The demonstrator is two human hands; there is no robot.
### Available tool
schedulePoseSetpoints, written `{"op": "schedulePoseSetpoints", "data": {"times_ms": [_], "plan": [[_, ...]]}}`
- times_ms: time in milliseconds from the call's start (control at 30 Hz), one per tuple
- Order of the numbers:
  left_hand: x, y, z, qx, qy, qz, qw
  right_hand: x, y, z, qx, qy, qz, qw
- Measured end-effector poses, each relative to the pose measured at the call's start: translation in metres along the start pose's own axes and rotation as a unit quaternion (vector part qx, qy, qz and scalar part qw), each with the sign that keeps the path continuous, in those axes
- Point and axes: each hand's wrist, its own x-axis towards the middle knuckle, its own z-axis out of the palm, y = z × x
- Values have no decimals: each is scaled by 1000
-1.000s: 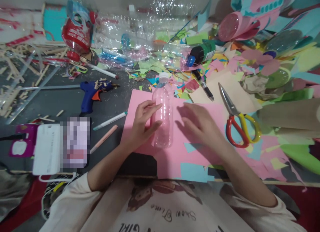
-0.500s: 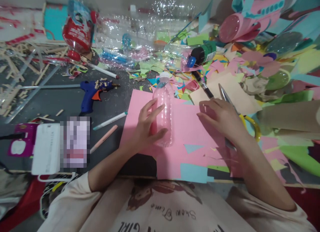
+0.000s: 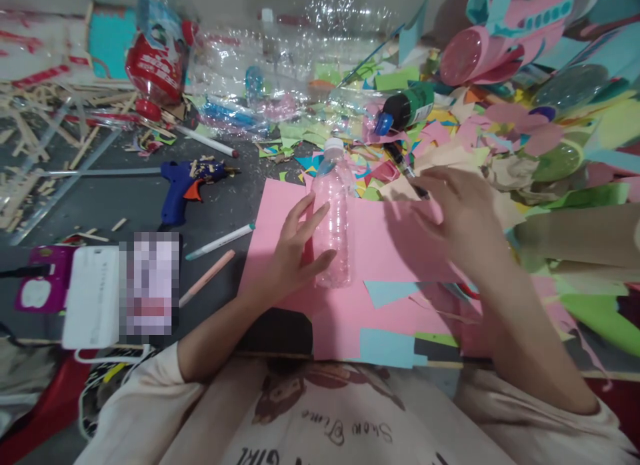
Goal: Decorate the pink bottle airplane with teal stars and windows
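A clear plastic bottle [image 3: 340,198] with a white cap lies on pink paper [image 3: 385,251]. My left hand [image 3: 300,245] rests against the bottle's left side, its fingers spread and the thumb over the lower part. My right hand [image 3: 457,211] hovers over the paper's right side, with thumb and forefinger apart. Close to its fingertips is a dark pen-like tool [image 3: 400,159], partly on a tan sheet. No contact between them can be made out. Blue paper scraps [image 3: 387,293] lie below the bottle.
A blue glue gun [image 3: 175,191] and two markers [image 3: 220,241] lie to the left, near a phone [image 3: 150,285]. Colourful paper scraps [image 3: 450,121] and a green-and-black bottle [image 3: 407,108] cover the back right. Wood sticks [image 3: 30,138] heap up at far left.
My right hand has lifted and moved slightly right and away from me, now covering the scissors seen before. The clear bottle has shifted a little right and away from me, with my left hand still at it.
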Motion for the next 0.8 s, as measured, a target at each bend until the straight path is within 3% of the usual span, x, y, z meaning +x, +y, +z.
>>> {"op": "schedulePoseSetpoints", "data": {"times_ms": [100,233,400,567,800], "plan": [[1,3,2,-11,-1,-4,1000,-17,-33,26,212,-60,14,975],[0,4,6,-63,23,-15,998,-31,-54,60,307,-80,47,947],[0,5,9,-175,92,-39,979,-28,-50,76,377,-77,79,920],[7,8,4,-84,53,-36,994,-25,-47,83,409,-89,95,903],[12,3,7,-38,34,-15,999,-27,-44,83,370,-45,61,926]]}}
